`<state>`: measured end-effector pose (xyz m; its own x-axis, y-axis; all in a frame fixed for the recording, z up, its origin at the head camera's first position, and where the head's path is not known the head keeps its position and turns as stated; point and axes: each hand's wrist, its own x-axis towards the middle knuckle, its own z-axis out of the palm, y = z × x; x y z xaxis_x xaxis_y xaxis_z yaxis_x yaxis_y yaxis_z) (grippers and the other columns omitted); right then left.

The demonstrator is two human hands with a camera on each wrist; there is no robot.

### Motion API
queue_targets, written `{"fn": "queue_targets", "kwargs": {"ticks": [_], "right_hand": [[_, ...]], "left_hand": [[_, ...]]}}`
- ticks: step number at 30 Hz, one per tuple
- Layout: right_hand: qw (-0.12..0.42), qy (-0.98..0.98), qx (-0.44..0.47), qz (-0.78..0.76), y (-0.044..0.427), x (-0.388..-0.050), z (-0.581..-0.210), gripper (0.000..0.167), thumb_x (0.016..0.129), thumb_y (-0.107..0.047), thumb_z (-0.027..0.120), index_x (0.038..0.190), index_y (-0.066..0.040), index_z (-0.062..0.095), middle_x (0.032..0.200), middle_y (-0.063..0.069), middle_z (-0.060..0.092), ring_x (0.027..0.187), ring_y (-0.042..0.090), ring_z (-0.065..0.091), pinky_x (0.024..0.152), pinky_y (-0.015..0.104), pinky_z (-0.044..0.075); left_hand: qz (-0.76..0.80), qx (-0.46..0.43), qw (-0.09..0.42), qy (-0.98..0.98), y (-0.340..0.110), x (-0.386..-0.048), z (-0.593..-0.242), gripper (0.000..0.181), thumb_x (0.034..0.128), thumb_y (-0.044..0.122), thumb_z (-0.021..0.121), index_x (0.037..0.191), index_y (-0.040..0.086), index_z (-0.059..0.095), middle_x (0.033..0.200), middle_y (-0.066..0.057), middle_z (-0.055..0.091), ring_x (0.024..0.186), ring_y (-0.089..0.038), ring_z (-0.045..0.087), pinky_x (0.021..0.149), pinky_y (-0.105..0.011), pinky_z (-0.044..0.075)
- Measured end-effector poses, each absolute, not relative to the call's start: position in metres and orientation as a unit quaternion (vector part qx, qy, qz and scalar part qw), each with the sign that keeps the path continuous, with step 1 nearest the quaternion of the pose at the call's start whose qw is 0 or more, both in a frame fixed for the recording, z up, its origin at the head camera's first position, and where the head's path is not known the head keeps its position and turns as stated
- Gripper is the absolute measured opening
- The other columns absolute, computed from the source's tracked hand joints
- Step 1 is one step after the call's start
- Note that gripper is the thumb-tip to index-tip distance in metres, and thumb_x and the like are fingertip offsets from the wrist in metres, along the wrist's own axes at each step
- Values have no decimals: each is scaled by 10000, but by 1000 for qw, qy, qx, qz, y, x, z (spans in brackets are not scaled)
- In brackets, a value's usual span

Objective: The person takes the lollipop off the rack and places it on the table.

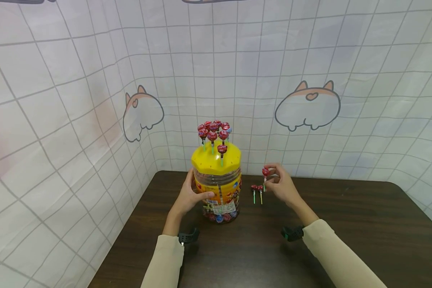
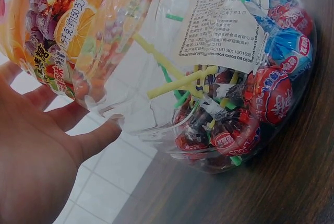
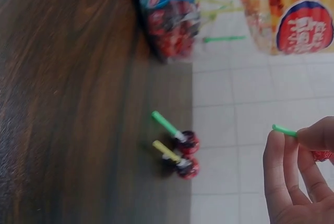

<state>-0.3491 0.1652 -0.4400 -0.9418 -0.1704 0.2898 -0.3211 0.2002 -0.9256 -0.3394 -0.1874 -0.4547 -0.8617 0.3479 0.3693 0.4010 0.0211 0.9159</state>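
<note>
A clear plastic candy jar (image 1: 220, 192) with a yellow lid (image 1: 216, 158) stands upright on the table. Several red-wrapped lollipops (image 1: 212, 136) stick up from the lid. My left hand (image 1: 189, 196) grips the jar's left side, thumb in front and fingers partly hidden behind it; the left wrist view shows the same hand (image 2: 42, 151) against the wrapper. To the jar's right, my right hand (image 1: 281, 186) pinches a red lollipop (image 1: 265, 172) by its green stick (image 3: 284, 130), holding it head up above the table. Two lollipops (image 3: 182, 153) lie side by side just left of that hand.
More wrapped lollipops (image 2: 271, 96) with green and yellow sticks lie inside the jar's bottom. The dark wooden table (image 1: 327, 224) meets a white grid-patterned cloth (image 1: 252, 100) at the back and left. Black bands (image 1: 291, 233) sit at both wrists.
</note>
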Motion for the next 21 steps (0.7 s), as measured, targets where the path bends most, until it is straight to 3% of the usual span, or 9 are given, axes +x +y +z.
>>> {"fn": "queue_targets", "kwargs": {"ticks": [8, 16, 21], "right_hand": [[43, -783, 135, 605, 173, -358, -460, 551, 876, 148, 609, 1396, 36, 463, 1147, 300, 554, 841, 297, 719, 723, 485, 639], [19, -807, 121, 578, 178, -362, -474, 543, 885, 129, 624, 1397, 32, 468, 1171, 306, 561, 842, 301, 726, 718, 404, 637], [7, -813, 116, 571, 180, -365, -480, 537, 894, 119, 638, 1396, 42, 463, 1152, 308, 560, 847, 344, 722, 726, 438, 635]], "left_hand": [[-648, -260, 20, -716, -187, -339, -454, 928, 869, 267, 837, 1577, 353, 242, 1477, -59, 490, 1290, -290, 559, 1067, -488, 525], [-648, -258, 18, -716, -188, -339, -455, 919, 876, 220, 827, 1575, 346, 243, 1475, -53, 493, 1291, -289, 559, 1061, -474, 529], [-648, -255, 18, -718, -188, -339, -455, 920, 877, 234, 828, 1575, 362, 243, 1473, -60, 496, 1290, -290, 561, 1054, -471, 535]]}}
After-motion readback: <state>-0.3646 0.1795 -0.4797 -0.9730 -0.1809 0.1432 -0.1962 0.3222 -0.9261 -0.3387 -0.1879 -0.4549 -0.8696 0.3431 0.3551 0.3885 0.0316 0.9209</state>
